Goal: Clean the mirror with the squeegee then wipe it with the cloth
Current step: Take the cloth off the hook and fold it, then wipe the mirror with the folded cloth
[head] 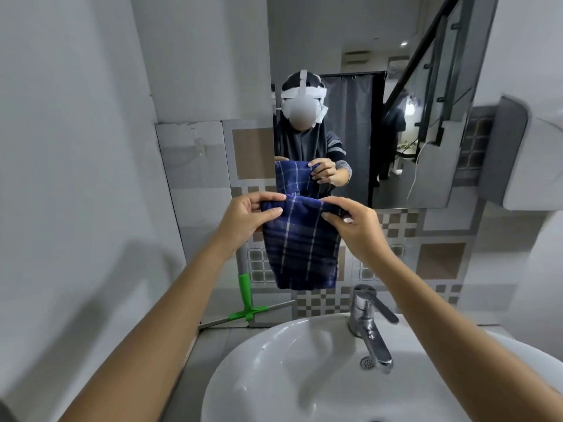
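Observation:
A blue checked cloth (303, 248) hangs folded in front of me, just below the mirror (411, 86) on the wall. My left hand (249, 219) pinches its top left corner and my right hand (355, 226) pinches its top right corner. The mirror shows the cloth and a person holding it. The squeegee (245, 303), green head on a grey handle, leans upright against the tiled wall on the counter, left of the sink and below my left wrist. Neither hand touches it.
A white sink (274, 376) with a chrome tap (370, 324) lies directly below my arms. A white and grey wall unit (530, 159) juts out at the right of the mirror. A plain wall closes in on the left.

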